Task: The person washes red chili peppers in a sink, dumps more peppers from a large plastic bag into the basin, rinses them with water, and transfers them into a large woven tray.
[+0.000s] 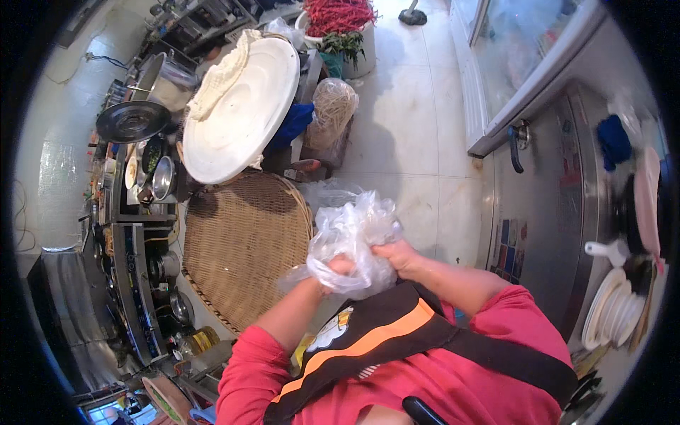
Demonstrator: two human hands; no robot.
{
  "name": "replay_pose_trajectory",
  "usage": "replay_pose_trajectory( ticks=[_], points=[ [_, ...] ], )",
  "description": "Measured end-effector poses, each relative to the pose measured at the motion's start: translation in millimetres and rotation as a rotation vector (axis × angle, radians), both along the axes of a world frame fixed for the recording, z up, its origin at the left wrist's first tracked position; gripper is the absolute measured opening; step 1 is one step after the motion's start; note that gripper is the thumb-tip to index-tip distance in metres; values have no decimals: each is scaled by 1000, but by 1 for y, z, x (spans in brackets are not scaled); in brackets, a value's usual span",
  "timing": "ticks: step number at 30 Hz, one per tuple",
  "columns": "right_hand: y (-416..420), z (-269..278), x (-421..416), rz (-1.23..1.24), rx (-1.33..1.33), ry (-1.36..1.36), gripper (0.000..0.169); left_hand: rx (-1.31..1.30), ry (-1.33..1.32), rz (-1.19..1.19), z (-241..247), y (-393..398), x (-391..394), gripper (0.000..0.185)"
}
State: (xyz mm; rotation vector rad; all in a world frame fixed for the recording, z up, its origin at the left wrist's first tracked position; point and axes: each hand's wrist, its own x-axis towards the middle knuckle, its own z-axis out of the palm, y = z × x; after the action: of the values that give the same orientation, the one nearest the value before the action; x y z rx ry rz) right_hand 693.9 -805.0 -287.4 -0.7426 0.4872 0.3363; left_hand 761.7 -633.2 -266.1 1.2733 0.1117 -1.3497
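Note:
A bundle of clear plastic bags [356, 228] is gathered in front of my chest. My right hand [396, 256] grips its right side, fingers curled into the crumpled film. My left hand [340, 265] reaches into the bundle from the left; the bag's edge loops around the wrist, and film hides most of the fingers. What the bags contain cannot be made out. Just left of the bundle is a large round woven bamboo tray [244, 249]. Beyond it, a big white round board or lid [249, 111] carries a cream cloth [226, 74] along its left edge.
Ahead stands a white tub of red chillies [340, 16], behind a bag of pale thin strands [332, 109]. Bowls [163, 178] and a black lid [133, 121] crowd the left counter. A steel door with a black handle [514, 149] and stacked plates [611, 313] are at right.

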Motion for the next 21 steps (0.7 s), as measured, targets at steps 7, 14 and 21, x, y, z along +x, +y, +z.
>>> replay_pose_trajectory(
  ticks=[7, 14, 21],
  points=[
    [-95, -141, 83, -29, -410, 269, 39, 471, -626, -260, -12, -31, 32, 71],
    [-103, -262, 193, -296, -1038, 463, 56, 233, 69, 112, 30, 29, 27, 55],
    [70, -239, 311, -244, -499, 493, 71, 306, 217, 558, 23, 58, -24, 48]
  ],
)
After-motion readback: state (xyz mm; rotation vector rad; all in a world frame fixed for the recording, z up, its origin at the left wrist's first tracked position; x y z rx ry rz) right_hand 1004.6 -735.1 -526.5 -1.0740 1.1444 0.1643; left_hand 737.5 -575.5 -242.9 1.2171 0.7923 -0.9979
